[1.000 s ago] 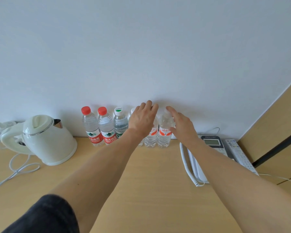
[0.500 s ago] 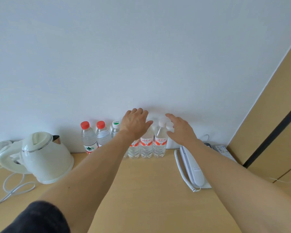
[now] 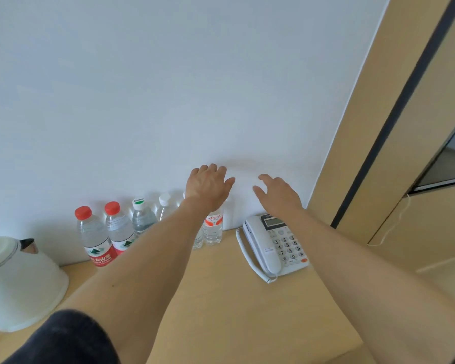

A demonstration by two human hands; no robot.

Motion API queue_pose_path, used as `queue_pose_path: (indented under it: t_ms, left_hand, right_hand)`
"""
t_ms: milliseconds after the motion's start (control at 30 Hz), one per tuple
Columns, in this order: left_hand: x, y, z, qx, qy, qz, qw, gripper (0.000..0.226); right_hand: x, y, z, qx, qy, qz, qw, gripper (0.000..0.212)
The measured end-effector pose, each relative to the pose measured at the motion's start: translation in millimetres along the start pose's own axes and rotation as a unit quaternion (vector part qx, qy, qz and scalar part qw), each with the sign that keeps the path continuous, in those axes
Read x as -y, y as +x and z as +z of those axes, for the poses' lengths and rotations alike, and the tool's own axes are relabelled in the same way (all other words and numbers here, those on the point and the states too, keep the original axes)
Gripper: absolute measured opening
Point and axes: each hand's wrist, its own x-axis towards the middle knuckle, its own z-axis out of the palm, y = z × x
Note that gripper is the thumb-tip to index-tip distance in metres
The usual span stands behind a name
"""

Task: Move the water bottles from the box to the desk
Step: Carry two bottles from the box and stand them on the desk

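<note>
Several water bottles stand in a row against the white wall on the wooden desk (image 3: pixel 221 298). Two at the left have red caps (image 3: pixel 96 237), then one with a green-and-white cap (image 3: pixel 142 216), then a white-capped one (image 3: pixel 165 208). Two more with orange labels (image 3: pixel 213 228) stand at the right end, partly hidden by my left forearm. My left hand (image 3: pixel 209 186) hovers above those bottles with its fingers spread and holds nothing. My right hand (image 3: pixel 277 191) is raised beside it, open and empty. No box is in view.
A white electric kettle (image 3: pixel 16 282) stands at the desk's left edge. A white desk telephone (image 3: pixel 276 243) with a coiled cord lies right of the bottles. A tan wooden panel with a dark strip (image 3: pixel 394 114) rises on the right.
Both hands have lifted off the two right-hand bottles and now hover open above them. The view has swung to the right and tilted, so the telephone shows in full.
</note>
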Motion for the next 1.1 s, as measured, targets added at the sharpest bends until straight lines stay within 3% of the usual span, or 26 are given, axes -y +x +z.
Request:
queue_pose_path:
  t_ms: [300, 633, 1100]
  left_hand:
    - [-116, 5, -1, 0.015, 0.008, 0.101, 0.995, 0.048]
    - [-345, -51, 7, 0.072, -0.015, 0.247, 0.966, 0.043]
    - [-654, -192, 18, 0.135, -0.063, 0.425, 0.893, 0.05]
  right_hand:
    - [-94, -59, -53, -0.023, 0.001, 0.092, 0.996, 0.05]
    - [-267, -210, -125, -0.029, -0.025, 0.253, 0.967, 0.051]
    - [-454, -483, -204, -0.078, -0.032, 0.486, 0.87, 0.054]
